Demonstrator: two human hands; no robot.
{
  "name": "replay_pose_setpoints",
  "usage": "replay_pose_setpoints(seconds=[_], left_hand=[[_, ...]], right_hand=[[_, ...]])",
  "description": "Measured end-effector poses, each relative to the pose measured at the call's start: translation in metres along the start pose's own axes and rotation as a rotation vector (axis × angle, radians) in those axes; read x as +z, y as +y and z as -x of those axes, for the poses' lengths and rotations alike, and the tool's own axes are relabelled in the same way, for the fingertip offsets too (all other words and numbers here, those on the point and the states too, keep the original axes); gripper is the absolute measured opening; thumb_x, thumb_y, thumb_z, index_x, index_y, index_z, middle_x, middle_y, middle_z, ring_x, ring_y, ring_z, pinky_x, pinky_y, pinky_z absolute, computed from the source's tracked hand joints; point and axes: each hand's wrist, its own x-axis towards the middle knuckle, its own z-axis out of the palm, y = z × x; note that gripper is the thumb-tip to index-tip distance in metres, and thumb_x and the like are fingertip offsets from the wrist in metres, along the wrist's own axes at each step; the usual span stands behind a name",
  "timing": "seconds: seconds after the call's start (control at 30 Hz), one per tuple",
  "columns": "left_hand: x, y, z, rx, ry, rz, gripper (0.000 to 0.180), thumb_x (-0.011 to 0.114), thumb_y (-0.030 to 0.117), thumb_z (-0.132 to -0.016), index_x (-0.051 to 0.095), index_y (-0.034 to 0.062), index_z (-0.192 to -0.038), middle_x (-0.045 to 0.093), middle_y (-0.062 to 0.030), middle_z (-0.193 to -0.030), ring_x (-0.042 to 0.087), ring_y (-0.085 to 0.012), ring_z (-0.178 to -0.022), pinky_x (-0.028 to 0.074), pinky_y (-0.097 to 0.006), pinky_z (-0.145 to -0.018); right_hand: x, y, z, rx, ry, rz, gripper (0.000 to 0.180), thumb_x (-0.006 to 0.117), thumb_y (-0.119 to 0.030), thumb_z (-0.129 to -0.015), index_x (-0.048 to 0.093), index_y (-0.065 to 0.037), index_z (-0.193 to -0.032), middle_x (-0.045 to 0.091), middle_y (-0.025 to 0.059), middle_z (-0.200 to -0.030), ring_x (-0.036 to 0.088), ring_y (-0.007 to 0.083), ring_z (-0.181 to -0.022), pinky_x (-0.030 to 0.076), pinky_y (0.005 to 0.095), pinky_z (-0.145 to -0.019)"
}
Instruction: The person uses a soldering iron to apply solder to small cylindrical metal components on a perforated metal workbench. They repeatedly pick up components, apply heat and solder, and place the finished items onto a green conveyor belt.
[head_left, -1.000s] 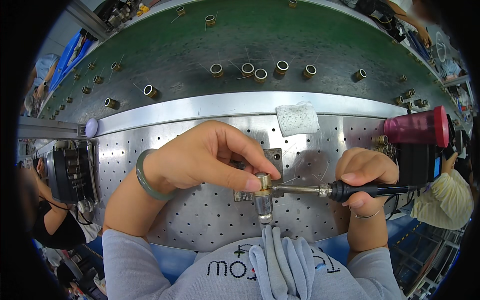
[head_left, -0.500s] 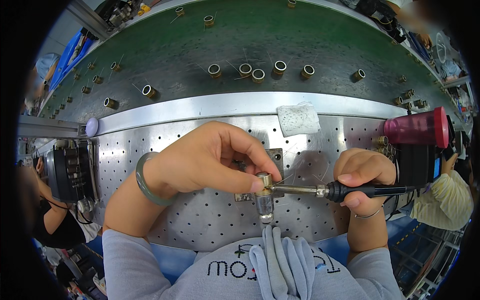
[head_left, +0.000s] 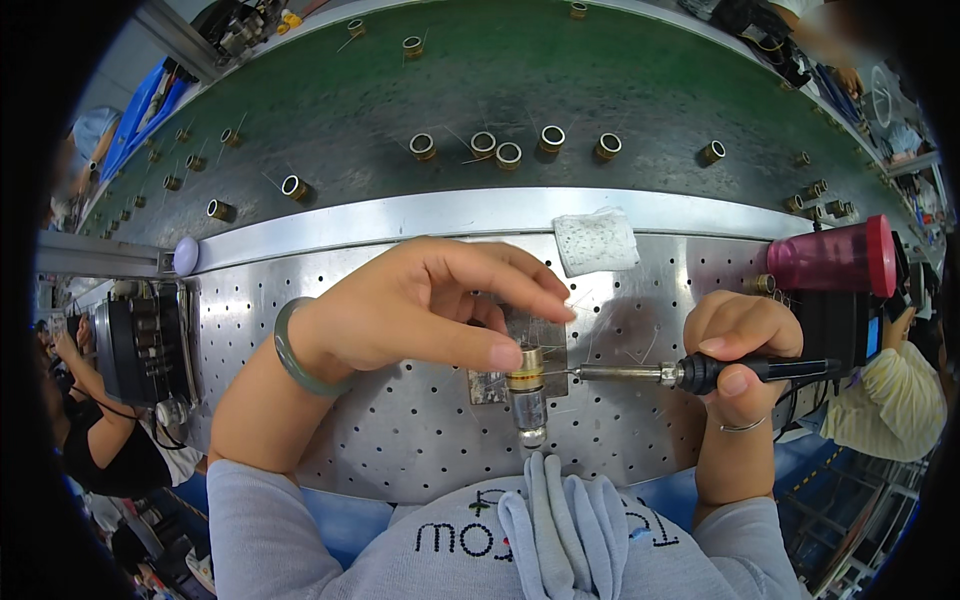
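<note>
A soldering iron (head_left: 690,374) lies across my right hand (head_left: 745,345), which is closed round its black handle. Its thin tip points left, close to a small coil (head_left: 526,375) of brass-coloured wire. That coil sits on a shiny metal post (head_left: 530,412) with a rounded near end. Beside it is my left hand (head_left: 420,315), its fingers spread and raised; the thumb lies at the coil's upper left edge. Whether the thumb touches the coil is hard to tell. Partly hidden under my left hand is a square metal plate (head_left: 487,390).
Beyond the perforated metal bench (head_left: 380,440) runs a green conveyor belt (head_left: 330,90) carrying several coils with wire ends. A white pad (head_left: 597,242) lies at the bench's far edge. A pink cup (head_left: 825,255) lies at the right, near a coil (head_left: 765,284). Other people work at both sides.
My left fingers have opened and lifted off the coil. The soldering iron has drawn back to the right, its tip now clear of the coil. Coils on the belt have shifted slightly left.
</note>
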Motion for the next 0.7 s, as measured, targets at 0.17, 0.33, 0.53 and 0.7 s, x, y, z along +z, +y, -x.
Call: replay_pose_setpoints(seconds=[0.17, 0.33, 0.53, 0.7], left_hand=[[0.0002, -0.0004, 0.0012, 0.017, -0.006, 0.027, 0.051, 0.07, 0.004, -0.071, 0.057, -0.0051, -0.12, 0.054, -0.0152, -0.123, 0.05, -0.0182, -0.111, 0.044, -0.027, -0.084], [0.0007, 0.0013, 0.0025, -0.023, -0.02, 0.091, 0.046, 0.07, 0.003, -0.071, 0.059, -0.0067, -0.114, 0.058, -0.0141, -0.111, 0.054, -0.0171, -0.1, 0.045, -0.026, -0.081], [0.001, 0.0038, 0.0019, -0.113, -0.037, 0.039, 0.03, 0.071, 0.002, -0.074, 0.066, -0.007, -0.102, 0.063, -0.0135, -0.095, 0.059, -0.0159, -0.084, 0.047, -0.024, -0.076], [0.0022, 0.0038, 0.0012, -0.106, -0.026, 0.038, 0.029, 0.072, 0.001, -0.074, 0.066, -0.0068, -0.101, 0.063, -0.0132, -0.093, 0.059, -0.0156, -0.083, 0.047, -0.023, -0.074]], right_hand=[[0.0008, -0.0012, 0.0006, 0.001, -0.014, -0.013, 0.018, 0.074, -0.007, -0.068, 0.062, 0.001, -0.079, 0.059, 0.0072, -0.066, 0.054, 0.0176, -0.055, 0.042, 0.0275, -0.053], [0.0032, 0.0012, -0.0008, -0.025, -0.052, -0.029, 0.02, 0.075, -0.005, -0.066, 0.063, 0.002, -0.081, 0.059, 0.008, -0.064, 0.053, 0.0178, -0.052, 0.041, 0.0274, -0.051], [0.0029, 0.0053, -0.0036, -0.071, -0.142, -0.01, 0.025, 0.076, 0.001, -0.064, 0.064, 0.005, -0.086, 0.059, 0.0088, -0.062, 0.054, 0.0177, -0.05, 0.04, 0.027, -0.05], [0.002, 0.0054, -0.004, -0.081, -0.16, 0.021, 0.027, 0.077, 0.0, -0.063, 0.064, 0.004, -0.086, 0.061, 0.0105, -0.065, 0.056, 0.0185, -0.052, 0.041, 0.0269, -0.051]])
